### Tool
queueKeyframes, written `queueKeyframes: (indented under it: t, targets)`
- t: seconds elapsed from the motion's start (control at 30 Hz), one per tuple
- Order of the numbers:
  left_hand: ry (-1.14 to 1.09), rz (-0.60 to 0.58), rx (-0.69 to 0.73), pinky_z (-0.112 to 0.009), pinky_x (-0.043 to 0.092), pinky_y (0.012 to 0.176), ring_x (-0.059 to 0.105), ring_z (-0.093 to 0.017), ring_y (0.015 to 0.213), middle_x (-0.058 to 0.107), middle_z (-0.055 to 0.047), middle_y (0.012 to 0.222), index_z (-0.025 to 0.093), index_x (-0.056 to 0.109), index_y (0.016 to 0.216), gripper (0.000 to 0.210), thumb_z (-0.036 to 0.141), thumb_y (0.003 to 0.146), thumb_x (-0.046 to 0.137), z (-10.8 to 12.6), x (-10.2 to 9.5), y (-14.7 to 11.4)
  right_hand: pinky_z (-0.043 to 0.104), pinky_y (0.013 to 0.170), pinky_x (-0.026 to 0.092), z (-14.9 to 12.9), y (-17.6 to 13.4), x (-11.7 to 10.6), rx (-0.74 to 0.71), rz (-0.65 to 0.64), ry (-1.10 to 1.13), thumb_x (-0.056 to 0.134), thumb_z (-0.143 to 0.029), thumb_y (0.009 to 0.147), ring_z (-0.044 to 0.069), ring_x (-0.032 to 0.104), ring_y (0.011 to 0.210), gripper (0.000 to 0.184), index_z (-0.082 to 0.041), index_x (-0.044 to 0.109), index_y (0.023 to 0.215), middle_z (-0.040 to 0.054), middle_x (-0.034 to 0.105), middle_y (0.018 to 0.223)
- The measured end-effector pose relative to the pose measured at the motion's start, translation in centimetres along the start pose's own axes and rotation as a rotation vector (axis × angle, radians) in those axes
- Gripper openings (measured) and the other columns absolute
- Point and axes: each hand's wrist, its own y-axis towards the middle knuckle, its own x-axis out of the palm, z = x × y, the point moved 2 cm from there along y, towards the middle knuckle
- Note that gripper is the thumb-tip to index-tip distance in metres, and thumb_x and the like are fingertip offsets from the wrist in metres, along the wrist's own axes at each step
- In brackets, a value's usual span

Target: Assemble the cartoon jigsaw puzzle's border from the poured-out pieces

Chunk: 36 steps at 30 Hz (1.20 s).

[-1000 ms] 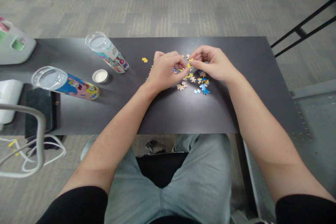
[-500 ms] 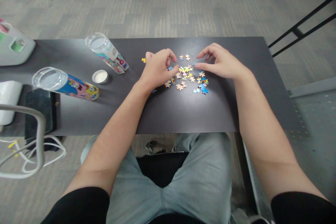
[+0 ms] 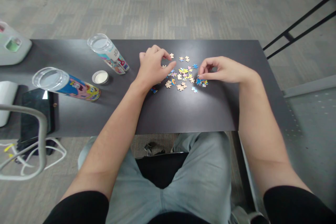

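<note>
While both hands rest on table point(image 3: 183, 112), puzzle pieces point(image 3: 183, 77) lie scattered between them, no clear long axis. Right hand point(image 3: 225, 70) at right edge of scatter, fingertips pinched onto blue piece point(image 3: 200, 81); nearer hand. Left hand point(image 3: 152, 66) at left edge of scatter, fingers loosely curled, holding nothing visible. Tubes left of scatter, well apart.

Hands parted, yellow piece released, right hand point(image 3: 225, 71) lowered onto blue pieces point(image 3: 201, 82)
</note>
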Motion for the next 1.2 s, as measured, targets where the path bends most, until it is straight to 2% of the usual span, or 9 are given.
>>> queueKeyframes:
  t: [0.17,0.3,0.57,0.67,0.73,0.87,1.0,1.13,1.2]
  targets:
    - [-0.009,-0.037,0.045,-0.067,0.044,0.137,0.075,-0.041,0.134,0.085,-0.011,0.135,0.029,0.083,0.114,0.025,0.045,0.105,0.1,1.3,-0.6,-0.3,0.046,0.082,0.063,0.7,1.2,1.8,-0.034,0.163,0.232,0.108,-0.098,0.081,0.025,0.073,0.082,0.077,-0.034,0.072,0.103,0.0013,0.081,0.089]
    - [-0.107,-0.191,0.131,-0.055,0.049,0.128,0.079,-0.03,0.115,0.088,-0.006,0.122,0.027,0.084,0.115,0.026,0.051,0.111,0.095,3.2,0.0,-0.6,0.045,0.084,0.063,0.5,2.1,3.4,-0.067,0.206,0.249,0.108,-0.104,0.077,0.026,0.075,0.087,0.084,-0.034,0.073,0.106,0.002,0.083,0.096]
    - [-0.118,-0.261,0.124,-0.048,0.049,0.123,0.08,-0.022,0.098,0.089,0.0,0.106,0.024,0.082,0.101,0.009,0.026,0.109,0.085,4.8,1.4,-1.0,0.038,0.074,0.06,0.5,3.0,3.6,-0.205,0.335,0.37,0.113,-0.106,0.067,0.022,0.069,0.084,0.089,-0.032,0.076,0.1,0.0001,0.078,0.092]
    - [-0.096,-0.202,0.102,-0.048,0.053,0.123,0.08,-0.023,0.105,0.091,-0.003,0.117,0.024,0.086,0.109,0.004,0.028,0.109,0.087,4.1,1.0,-0.8,0.036,0.071,0.057,1.3,2.8,2.6,-0.229,0.379,0.346,0.118,-0.096,0.071,0.021,0.065,0.082,0.08,-0.032,0.08,0.099,-0.0007,0.075,0.089]
    - [-0.067,-0.132,0.101,-0.048,0.056,0.122,0.082,-0.026,0.116,0.091,-0.007,0.134,0.025,0.088,0.122,0.014,0.031,0.109,0.089,3.2,0.5,-0.4,0.037,0.073,0.057,2.0,2.5,1.9,-0.209,0.399,0.268,0.117,-0.092,0.078,0.021,0.065,0.082,0.074,-0.031,0.083,0.099,0.0,0.076,0.088]
    - [0.041,-0.022,0.045,-0.054,0.059,0.133,0.08,-0.036,0.148,0.088,-0.014,0.155,0.027,0.088,0.142,0.028,0.041,0.12,0.081,1.0,-0.2,0.2,0.048,0.097,0.068,3.5,1.9,0.9,-0.141,0.458,0.023,0.1,-0.098,0.095,0.027,0.077,0.095,0.071,-0.029,0.09,0.108,0.0056,0.088,0.101]
    - [0.231,-0.029,-0.121,-0.069,0.044,0.156,0.062,-0.048,0.182,0.072,-0.024,0.189,0.02,0.081,0.169,0.057,0.059,0.129,0.069,-0.6,-0.6,-0.3,0.069,0.138,0.061,4.4,0.7,0.3,-0.131,0.455,-0.118,0.092,-0.114,0.087,0.045,0.083,0.147,0.101,-0.031,0.092,0.143,0.0148,0.092,0.15]
    - [0.301,-0.236,-0.271,-0.075,0.02,0.167,0.027,-0.052,0.205,0.036,-0.034,0.213,0.001,0.052,0.199,0.096,0.071,0.133,0.046,-1.0,-0.5,-1.5,0.088,0.158,0.036,5.2,-1.6,1.8,-0.072,0.273,-0.258,0.103,-0.119,0.06,0.063,0.052,0.189,0.159,-0.033,0.07,0.189,0.0223,0.064,0.199]
    - [0.278,-0.315,-0.232,-0.07,0.013,0.169,0.018,-0.049,0.208,0.025,-0.036,0.216,-0.007,0.04,0.203,0.108,0.076,0.134,0.036,-0.5,-0.1,-1.9,0.093,0.16,0.025,5.5,-2.4,3.5,-0.012,0.236,-0.356,0.103,-0.119,0.06,0.067,0.035,0.198,0.178,-0.031,0.05,0.205,0.025,0.044,0.212]
